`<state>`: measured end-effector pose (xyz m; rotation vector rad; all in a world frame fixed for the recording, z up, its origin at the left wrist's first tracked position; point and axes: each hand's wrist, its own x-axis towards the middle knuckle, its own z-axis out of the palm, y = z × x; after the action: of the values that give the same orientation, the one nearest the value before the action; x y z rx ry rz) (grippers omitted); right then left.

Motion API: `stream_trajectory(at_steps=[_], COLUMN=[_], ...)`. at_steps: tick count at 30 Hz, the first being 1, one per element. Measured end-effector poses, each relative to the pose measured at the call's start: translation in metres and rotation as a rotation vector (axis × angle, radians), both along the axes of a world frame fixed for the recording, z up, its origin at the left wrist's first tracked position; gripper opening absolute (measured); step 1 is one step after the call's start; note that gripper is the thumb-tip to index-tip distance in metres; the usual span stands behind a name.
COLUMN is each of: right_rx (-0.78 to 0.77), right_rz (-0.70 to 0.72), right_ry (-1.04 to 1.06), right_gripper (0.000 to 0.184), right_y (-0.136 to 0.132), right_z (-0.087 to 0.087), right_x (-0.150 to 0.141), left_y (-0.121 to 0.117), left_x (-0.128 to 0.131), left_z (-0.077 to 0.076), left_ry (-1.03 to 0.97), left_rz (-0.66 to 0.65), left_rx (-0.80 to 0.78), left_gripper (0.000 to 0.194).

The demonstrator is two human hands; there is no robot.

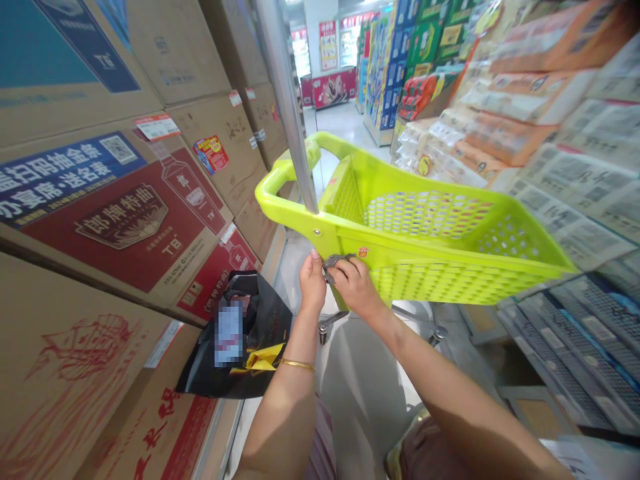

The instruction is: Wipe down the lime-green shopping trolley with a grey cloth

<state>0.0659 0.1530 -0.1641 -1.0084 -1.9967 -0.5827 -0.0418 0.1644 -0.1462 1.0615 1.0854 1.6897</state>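
Observation:
A lime-green plastic shopping cart (pixel 440 252) fills the middle of the view, its handle end nearest me on the left and its basket holding nothing that I can see. With my right hand (pixel 356 285) I press a grey cloth (pixel 336 261) against the cart's side, below the handle and left of a small orange sticker (pixel 363 252). The fingers of this hand are bent over the cloth. My left hand (pixel 313 283), thumb up, is closed at the cart's rear edge, touching beside the cloth's left end. Its fingertips are hidden.
A metal pole (pixel 293 113) rises at the cart's handle. On the left, cardboard cartons (pixel 120 213) are stacked high, with a black bag (pixel 265 300) in front of them. Packaged goods (pixel 530 127) line the right side above grey crates (pixel 590 333). An aisle (pixel 340 130) runs ahead.

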Motion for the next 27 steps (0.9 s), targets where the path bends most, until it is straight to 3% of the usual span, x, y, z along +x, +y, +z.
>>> stream_trajectory(at_steps=[5, 13, 18, 22, 27], right_rx=[-0.018, -0.012, 0.007, -0.018, 0.009], right_rz=[0.015, 0.074, 0.013, -0.013, -0.078], right_ry=[-0.127, -0.049, 0.058, 0.098, 0.064], right_gripper=[0.017, 0.020, 0.016, 0.017, 0.016], right_y=[-0.004, 0.026, 0.050, 0.059, 0.057], right_z=[-0.004, 0.016, 0.023, 0.012, -0.023], right_x=[0.013, 0.009, -0.001, -0.003, 0.000], left_y=[0.002, 0.017, 0.036, 0.047, 0.056], left_x=[-0.001, 0.000, 0.008, 0.012, 0.014], left_z=[-0.005, -0.039, -0.037, -0.039, -0.050], left_ry=[0.006, 0.162, 0.188, 0.188, 0.149], left_rz=[-0.038, 0.015, 0.052, 0.066, 0.063], left_rx=[0.019, 0.055, -0.003, 0.001, 0.005], left_gripper=[0.050, 0.032, 0.031, 0.033, 0.032])
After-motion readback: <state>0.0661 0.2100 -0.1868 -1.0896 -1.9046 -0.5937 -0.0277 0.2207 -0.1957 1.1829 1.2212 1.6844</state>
